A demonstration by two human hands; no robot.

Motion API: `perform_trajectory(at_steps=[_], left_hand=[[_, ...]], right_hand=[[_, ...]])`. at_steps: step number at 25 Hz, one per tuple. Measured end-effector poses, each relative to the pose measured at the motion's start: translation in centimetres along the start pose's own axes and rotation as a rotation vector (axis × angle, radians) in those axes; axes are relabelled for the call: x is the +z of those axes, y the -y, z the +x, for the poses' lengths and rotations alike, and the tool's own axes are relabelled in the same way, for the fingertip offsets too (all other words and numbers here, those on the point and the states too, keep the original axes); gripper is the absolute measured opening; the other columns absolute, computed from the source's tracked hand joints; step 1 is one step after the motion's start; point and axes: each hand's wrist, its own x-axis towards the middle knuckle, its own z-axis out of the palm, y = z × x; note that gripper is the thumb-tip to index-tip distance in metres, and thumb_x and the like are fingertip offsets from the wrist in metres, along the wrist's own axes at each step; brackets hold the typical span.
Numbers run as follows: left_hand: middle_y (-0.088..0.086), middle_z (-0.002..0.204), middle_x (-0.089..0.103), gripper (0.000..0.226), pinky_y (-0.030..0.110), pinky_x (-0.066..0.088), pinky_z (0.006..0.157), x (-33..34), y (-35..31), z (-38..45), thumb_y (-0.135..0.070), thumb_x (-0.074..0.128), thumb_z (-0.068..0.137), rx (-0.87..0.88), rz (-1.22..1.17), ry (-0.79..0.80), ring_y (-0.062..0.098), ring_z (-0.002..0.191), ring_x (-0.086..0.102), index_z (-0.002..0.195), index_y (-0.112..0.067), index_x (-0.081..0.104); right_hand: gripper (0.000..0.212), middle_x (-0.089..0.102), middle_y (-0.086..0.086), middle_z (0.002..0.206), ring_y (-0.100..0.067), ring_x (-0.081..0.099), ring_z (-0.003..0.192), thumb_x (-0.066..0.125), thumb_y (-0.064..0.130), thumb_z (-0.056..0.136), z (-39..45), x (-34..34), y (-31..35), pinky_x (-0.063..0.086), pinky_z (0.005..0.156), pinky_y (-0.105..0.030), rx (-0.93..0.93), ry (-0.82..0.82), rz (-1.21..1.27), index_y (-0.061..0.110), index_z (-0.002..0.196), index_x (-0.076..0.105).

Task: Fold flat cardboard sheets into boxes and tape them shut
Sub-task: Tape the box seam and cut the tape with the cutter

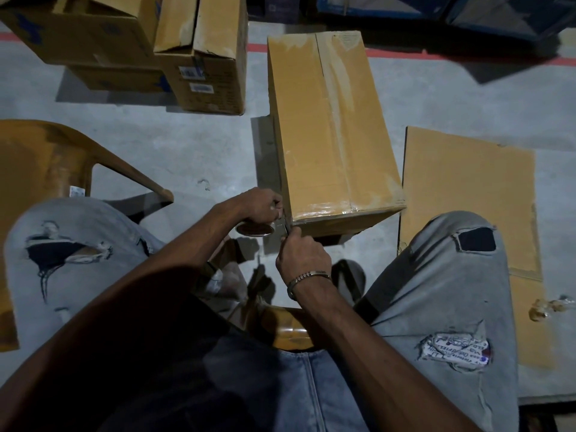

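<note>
At frame centre, the right hand (300,252) pinches a strip of tape (284,226) at the near left corner of the box (330,129), while the left hand (261,205) grips the tape roll (255,229) just beside it. The box stands closed on the floor (202,145), a flat sheet (470,194) to its right. More boxes (205,57) sit upper left.
</note>
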Motion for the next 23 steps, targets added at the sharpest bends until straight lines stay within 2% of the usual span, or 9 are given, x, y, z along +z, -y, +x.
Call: perform_trajectory(at_steps=[3, 7, 11, 15, 17, 20, 23], left_hand=[[0.004, 0.113, 0.071, 0.015, 0.027, 0.036, 0.075, 0.0, 0.0, 0.0, -0.018, 0.060, 0.099, 0.020, 0.005, -0.012, 0.018, 0.091, 0.057, 0.106, -0.013, 0.072], [0.005, 0.112, 0.073, 0.014, 0.026, 0.035, 0.073, 0.1, 0.0, 0.0, -0.016, 0.061, 0.100, 0.036, 0.011, -0.020, 0.017, 0.089, 0.056, 0.107, -0.011, 0.073], [0.006, 0.112, 0.073, 0.014, 0.027, 0.035, 0.074, -0.1, -0.1, 0.0, -0.015, 0.061, 0.100, 0.022, 0.009, -0.026, 0.018, 0.088, 0.056, 0.105, -0.011, 0.074], [0.006, 0.113, 0.073, 0.010, 0.029, 0.039, 0.078, -0.7, 0.7, -0.2, -0.016, 0.061, 0.099, -0.032, 0.021, -0.040, 0.019, 0.089, 0.057, 0.096, -0.020, 0.070], [0.006, 0.113, 0.072, 0.008, 0.032, 0.042, 0.079, -1.0, 1.0, -0.3, -0.019, 0.064, 0.099, -0.060, 0.016, -0.048, 0.021, 0.091, 0.058, 0.092, -0.023, 0.066], [0.008, 0.113, 0.072, 0.003, 0.034, 0.045, 0.079, -2.2, 1.7, -0.3, -0.023, 0.066, 0.097, -0.103, 0.005, -0.088, 0.025, 0.095, 0.061, 0.095, -0.022, 0.066], [0.008, 0.117, 0.072, 0.009, 0.036, 0.047, 0.081, -3.5, 2.6, -0.6, -0.026, 0.067, 0.097, -0.183, -0.030, -0.180, 0.027, 0.100, 0.062, 0.102, -0.019, 0.070]], right_hand=[[0.034, 0.063, -0.018, 0.128, -0.039, 0.061, 0.119, 0.054, 0.025, 0.102, 0.2, -0.4, -0.1, 0.049, 0.085, -0.041, 0.017, 0.022, 0.005, 0.006, 0.130, 0.049], [0.036, 0.064, -0.017, 0.126, -0.036, 0.062, 0.117, 0.059, 0.027, 0.100, -0.6, -0.1, -0.3, 0.046, 0.081, -0.038, 0.025, 0.051, 0.006, 0.007, 0.128, 0.050], [0.036, 0.063, -0.015, 0.130, -0.034, 0.061, 0.119, 0.060, 0.025, 0.100, 0.1, 0.2, -0.4, 0.051, 0.087, -0.040, 0.053, 0.094, -0.012, 0.007, 0.130, 0.054], [0.041, 0.063, -0.014, 0.129, -0.034, 0.062, 0.118, 0.059, 0.033, 0.101, -1.4, 0.1, -1.3, 0.049, 0.085, -0.039, 0.037, 0.166, -0.028, 0.009, 0.134, 0.055], [0.032, 0.065, -0.017, 0.120, -0.038, 0.065, 0.110, 0.055, 0.028, 0.102, -1.6, -0.8, -2.2, 0.046, 0.080, -0.039, -0.033, 0.155, 0.025, 0.010, 0.128, 0.051], [0.020, 0.064, -0.014, 0.100, -0.037, 0.065, 0.091, 0.051, 0.022, 0.103, -0.3, -2.6, -3.7, 0.049, 0.074, -0.038, -0.109, 0.076, 0.209, 0.011, 0.119, 0.048], [0.013, 0.061, -0.011, 0.088, -0.038, 0.064, 0.083, 0.048, 0.023, 0.102, 3.0, -3.4, -4.5, 0.048, 0.067, -0.039, -0.061, -0.137, 0.292, 0.012, 0.109, 0.045]])
